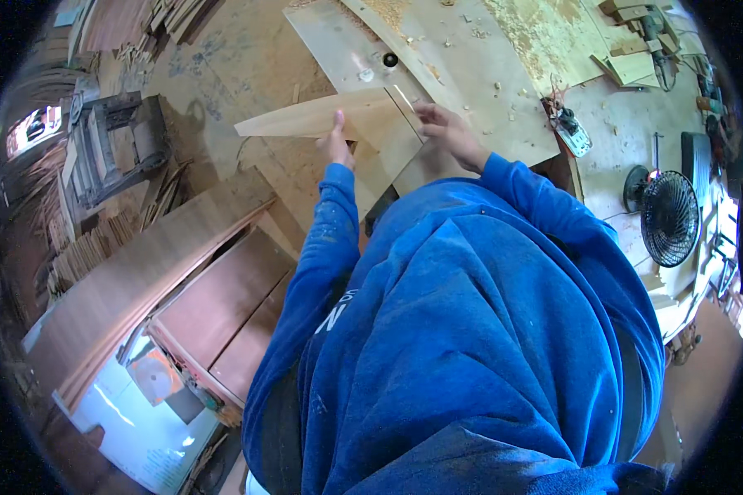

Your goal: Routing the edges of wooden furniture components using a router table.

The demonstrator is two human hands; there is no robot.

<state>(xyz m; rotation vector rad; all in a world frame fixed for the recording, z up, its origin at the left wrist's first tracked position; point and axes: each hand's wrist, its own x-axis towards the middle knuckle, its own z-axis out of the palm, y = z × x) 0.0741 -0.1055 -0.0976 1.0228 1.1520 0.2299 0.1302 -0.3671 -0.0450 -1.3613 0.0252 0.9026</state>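
A pale, tapering wooden board [366,114] is held out over the floor, its narrow end pointing left. My left hand [336,147] grips its near edge, thumb on the upper face and the other fingers hidden beneath. At the wide right end, my right hand [451,139] has its fingers stretched and apart near the board's end. Whether its fingertips touch the wood I cannot tell. A thin pale line runs across that end, possibly a narrow strip or the board's edge.
Beyond the board lies a worktable [479,91] with wood shavings and a round dark hole. A black fan [670,218] stands at the right. Stacked planks [82,256] and a dark wooden frame [111,148] are at the left. Reddish-brown panels [223,297] lie close to my left arm.
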